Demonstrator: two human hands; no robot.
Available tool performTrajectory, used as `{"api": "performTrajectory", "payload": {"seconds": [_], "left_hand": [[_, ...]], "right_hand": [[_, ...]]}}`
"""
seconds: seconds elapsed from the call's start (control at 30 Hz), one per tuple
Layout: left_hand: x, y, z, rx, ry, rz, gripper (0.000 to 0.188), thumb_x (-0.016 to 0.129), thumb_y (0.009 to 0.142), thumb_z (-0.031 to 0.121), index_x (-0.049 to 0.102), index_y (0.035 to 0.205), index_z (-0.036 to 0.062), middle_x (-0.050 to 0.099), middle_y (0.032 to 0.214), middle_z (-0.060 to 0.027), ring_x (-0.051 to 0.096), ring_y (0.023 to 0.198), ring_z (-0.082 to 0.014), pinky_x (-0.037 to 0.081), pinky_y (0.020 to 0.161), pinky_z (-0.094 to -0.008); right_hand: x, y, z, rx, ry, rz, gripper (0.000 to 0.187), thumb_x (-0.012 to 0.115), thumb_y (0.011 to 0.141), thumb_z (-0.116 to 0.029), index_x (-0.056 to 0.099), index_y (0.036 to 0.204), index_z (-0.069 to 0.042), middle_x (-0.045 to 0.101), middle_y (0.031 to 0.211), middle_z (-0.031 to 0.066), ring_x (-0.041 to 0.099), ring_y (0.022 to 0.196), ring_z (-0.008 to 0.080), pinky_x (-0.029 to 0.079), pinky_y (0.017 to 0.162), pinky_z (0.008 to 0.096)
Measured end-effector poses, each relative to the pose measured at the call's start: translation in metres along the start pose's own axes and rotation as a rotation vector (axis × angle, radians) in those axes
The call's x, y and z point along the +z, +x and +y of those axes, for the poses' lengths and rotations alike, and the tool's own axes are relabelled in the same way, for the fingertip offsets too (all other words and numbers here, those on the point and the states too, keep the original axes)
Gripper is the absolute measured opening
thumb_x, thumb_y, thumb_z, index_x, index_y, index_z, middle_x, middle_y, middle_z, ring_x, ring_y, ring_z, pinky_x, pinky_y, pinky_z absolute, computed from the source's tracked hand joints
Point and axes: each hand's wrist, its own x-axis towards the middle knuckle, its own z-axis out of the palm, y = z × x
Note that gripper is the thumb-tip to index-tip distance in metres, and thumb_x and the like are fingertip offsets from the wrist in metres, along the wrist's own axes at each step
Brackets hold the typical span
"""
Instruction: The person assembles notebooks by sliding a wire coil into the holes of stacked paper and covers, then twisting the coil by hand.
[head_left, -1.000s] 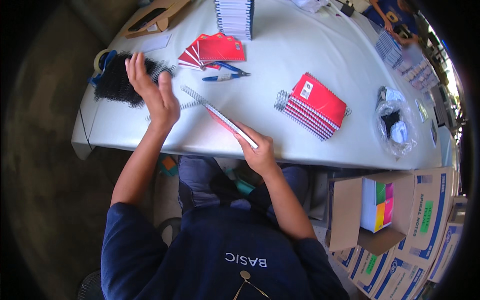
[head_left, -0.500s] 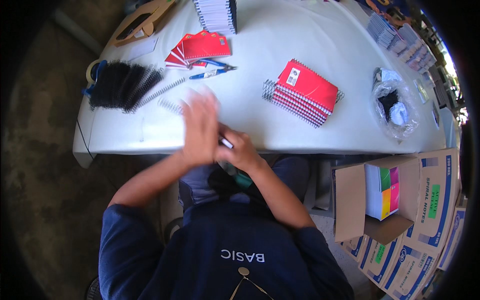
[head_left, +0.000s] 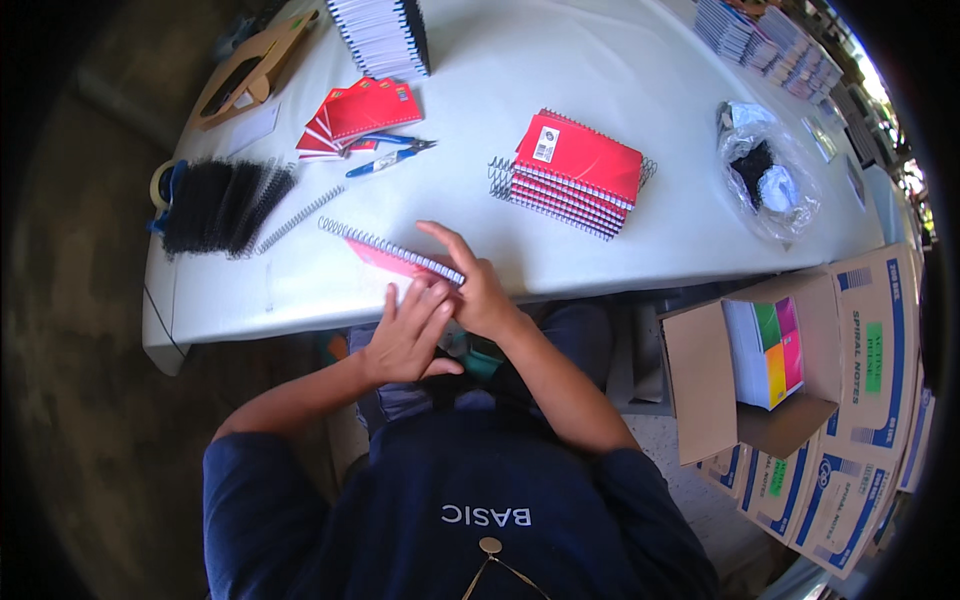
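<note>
A red-covered notebook (head_left: 377, 257) is tilted over the near table edge, with a wire coil (head_left: 330, 227) along its spine and loose loops sticking out past the left end. My right hand (head_left: 482, 300) grips the notebook's right end, its index finger stretched up behind the coil. My left hand (head_left: 408, 335) lies against the notebook's near side, fingers extended and thumb apart. Farther right on the table is a stack of red spiral notebooks (head_left: 575, 170) with coil ends protruding. Fanned red booklets (head_left: 375, 108) lie at the back left, beside blue-handled pliers (head_left: 385, 161).
Black coils (head_left: 215, 205) lie at the left by a tape roll (head_left: 160, 187); a single coil (head_left: 302, 217) is beside them. A tall notebook stack (head_left: 375, 40) stands behind. At right are a plastic bag (head_left: 800, 190) and an open carton (head_left: 700, 370) holding notebooks.
My left hand, raised and blurred before, has come down against the notebook. The notebook has turned so its cover and coil show. The whole view has shifted slightly.
</note>
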Motion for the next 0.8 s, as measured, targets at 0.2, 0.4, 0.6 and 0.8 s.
{"api": "performTrajectory", "payload": {"seconds": [0.2, 0.4, 0.6, 0.8], "left_hand": [[-0.055, 0.095, 0.003, -0.168, 0.049, -0.163, 0.038, 0.066, 0.077, 0.029, 0.058, 0.110, 0.0122, 0.057, 0.106, -0.0013, 0.050, 0.107, -0.0205, 0.026, 0.096, -0.0451], [-0.068, 0.112, -0.002, -0.101, -0.013, -0.251, 0.025, 0.070, 0.070, 0.015, 0.060, 0.093, 0.0122, 0.060, 0.092, 0.0000, 0.056, 0.093, -0.0187, 0.033, 0.090, -0.0391], [-0.074, 0.120, -0.023, -0.099, -0.153, -0.437, 0.024, 0.070, 0.073, 0.013, 0.060, 0.094, 0.0100, 0.061, 0.093, -0.0022, 0.056, 0.091, -0.0222, 0.032, 0.088, -0.0380], [-0.078, 0.123, -0.015, -0.159, -0.168, -0.426, 0.023, 0.069, 0.074, 0.011, 0.062, 0.095, 0.0095, 0.062, 0.088, -0.0036, 0.057, 0.089, -0.0226, 0.033, 0.088, -0.0376]], "right_hand": [[-0.001, -0.003, 0.016, -0.112, -0.129, 0.008, 0.061, 0.061, 0.079, -0.004, 0.033, 0.133, -0.008, 0.062, 0.107, 0.0157, 0.060, 0.102, 0.0317, 0.049, 0.081, 0.0361], [0.000, -0.002, 0.014, -0.018, -0.064, -0.015, 0.065, 0.058, 0.076, 0.000, 0.030, 0.134, -0.009, 0.063, 0.101, 0.0184, 0.061, 0.097, 0.0349, 0.049, 0.079, 0.0377], [0.002, 0.002, 0.012, 0.044, -0.045, 0.048, 0.068, 0.060, 0.076, 0.002, 0.027, 0.134, -0.010, 0.063, 0.096, 0.0220, 0.061, 0.095, 0.0376, 0.048, 0.077, 0.0388], [0.000, 0.001, 0.015, 0.023, -0.029, 0.037, 0.065, 0.058, 0.078, 0.003, 0.027, 0.133, -0.010, 0.062, 0.098, 0.0220, 0.061, 0.097, 0.0355, 0.047, 0.078, 0.0383]]}}
